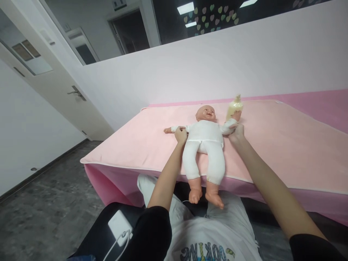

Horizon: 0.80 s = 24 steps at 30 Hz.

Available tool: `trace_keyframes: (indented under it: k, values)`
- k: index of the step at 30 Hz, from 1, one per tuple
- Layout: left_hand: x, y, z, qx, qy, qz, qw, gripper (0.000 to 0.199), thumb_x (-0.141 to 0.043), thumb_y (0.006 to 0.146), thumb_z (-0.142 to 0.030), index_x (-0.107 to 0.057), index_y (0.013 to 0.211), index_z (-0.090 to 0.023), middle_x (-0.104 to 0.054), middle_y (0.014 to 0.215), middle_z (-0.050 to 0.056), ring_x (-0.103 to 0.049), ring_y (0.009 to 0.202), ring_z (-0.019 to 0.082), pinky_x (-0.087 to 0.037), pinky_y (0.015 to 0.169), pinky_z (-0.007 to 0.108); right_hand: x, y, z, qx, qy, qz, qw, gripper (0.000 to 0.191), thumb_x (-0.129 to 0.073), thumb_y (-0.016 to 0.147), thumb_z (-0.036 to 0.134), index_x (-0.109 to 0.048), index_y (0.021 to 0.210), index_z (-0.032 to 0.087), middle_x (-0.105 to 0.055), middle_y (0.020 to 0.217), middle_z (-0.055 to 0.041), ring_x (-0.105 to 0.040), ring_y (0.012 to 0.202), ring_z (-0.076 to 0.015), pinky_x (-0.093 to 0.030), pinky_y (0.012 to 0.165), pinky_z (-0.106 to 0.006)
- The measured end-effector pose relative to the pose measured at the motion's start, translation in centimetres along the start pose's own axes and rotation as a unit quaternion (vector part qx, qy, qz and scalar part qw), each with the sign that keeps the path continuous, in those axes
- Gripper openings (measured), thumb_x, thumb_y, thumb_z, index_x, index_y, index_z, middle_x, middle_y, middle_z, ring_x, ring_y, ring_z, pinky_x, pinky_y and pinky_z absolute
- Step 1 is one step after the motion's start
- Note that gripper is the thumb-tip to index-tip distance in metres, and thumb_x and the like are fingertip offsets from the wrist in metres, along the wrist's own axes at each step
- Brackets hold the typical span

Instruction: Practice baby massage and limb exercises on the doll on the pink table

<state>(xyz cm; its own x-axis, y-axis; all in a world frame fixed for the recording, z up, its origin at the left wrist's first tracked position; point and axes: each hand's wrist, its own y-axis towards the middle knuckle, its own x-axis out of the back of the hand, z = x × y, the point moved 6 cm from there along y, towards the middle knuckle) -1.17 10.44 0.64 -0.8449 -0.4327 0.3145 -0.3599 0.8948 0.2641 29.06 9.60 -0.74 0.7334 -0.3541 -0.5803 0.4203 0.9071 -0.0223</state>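
A baby doll (206, 131) in a white cloth suit lies on its back on the pink-covered table (130, 145), its bare feet hanging past the front edge. My left hand (181, 135) is closed round the doll's arm on the left side of the view. On the other side, my right hand (236, 132) grips the doll's other arm near the wrist, and that arm is bent upward. Just behind the raised doll hand stands a pale yellow pump bottle (234, 107), partly hidden by it.
A pale wall (244, 65) with a dark window above it rises behind the table. At the left is a door (62, 79) with a metal handle. A white device (119, 224) with a cable lies beside my lap at the lower left.
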Motion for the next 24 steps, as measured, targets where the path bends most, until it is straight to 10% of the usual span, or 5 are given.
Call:
trace_keyframes:
  k: [13,20,24]
  values:
    - [0.3,-0.7,-1.5,-0.112,0.340,0.037,0.933,0.040,-0.042,0.084,-0.032,-0.075,0.083,-0.011,-0.069,0.094,0.023,-0.053,0.108,0.038,-0.029,0.096,0.053,0.2,-0.5,-0.1,-0.072,0.072,-0.035,0.994,0.019,-0.051,0.060,0.016,-0.052,0.077,0.022,-0.058,0.078,0.0025,-0.060,0.074,-0.0145,-0.057,0.074,-0.034]
    - [0.1,0.4,0.3,-0.025,0.235,0.052,0.970,0.041,-0.045,0.085,-0.045,-0.070,0.097,-0.014,-0.058,0.127,0.021,-0.041,0.128,0.039,-0.023,0.107,0.055,-0.4,-1.0,0.6,-0.030,0.000,-0.023,0.999,0.031,-0.056,0.055,0.009,-0.054,0.083,0.023,-0.060,0.077,0.0043,-0.059,0.070,-0.0125,-0.052,0.059,-0.024]
    - [-0.8,1.4,0.3,0.021,-0.034,0.083,0.996,0.044,-0.044,0.089,-0.043,-0.053,0.127,-0.022,-0.057,0.132,0.012,-0.050,0.125,0.027,-0.031,0.108,0.044,-2.3,-2.2,1.2,0.091,-0.079,0.054,0.991,0.048,-0.064,0.052,0.008,-0.061,0.096,0.026,-0.066,0.095,0.0038,-0.061,0.082,-0.0122,-0.050,0.064,-0.020]
